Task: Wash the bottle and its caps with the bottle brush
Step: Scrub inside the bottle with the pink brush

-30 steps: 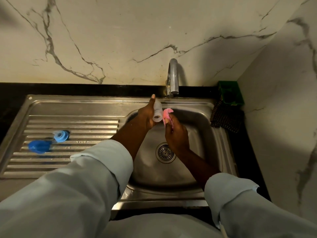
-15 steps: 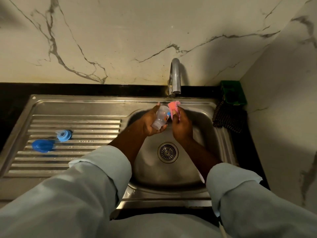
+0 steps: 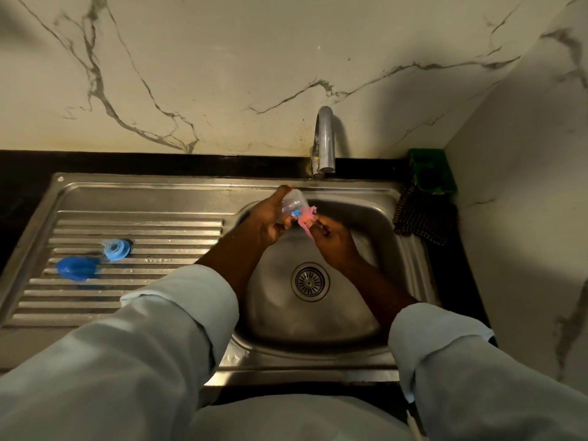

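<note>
Scrubbing the bottle (image 3: 293, 202) looked to be the step in hand: the left hand (image 3: 270, 222) was curled round it above the sink (image 3: 375, 218), just below the tap (image 3: 325, 138), while the right hand (image 3: 334, 238) pinched the pink bottle brush (image 3: 306, 218), its head at the bottle's lower end. The next move probably called for working the bristles inside, then turning to the paler blue cap (image 3: 117, 249) and the darker blue cap (image 3: 78, 268), which lay untouched on the drainboard (image 3: 143, 224), well to the left. The bottle was small, clear and tilted, with a blue mark near the brush.
</note>
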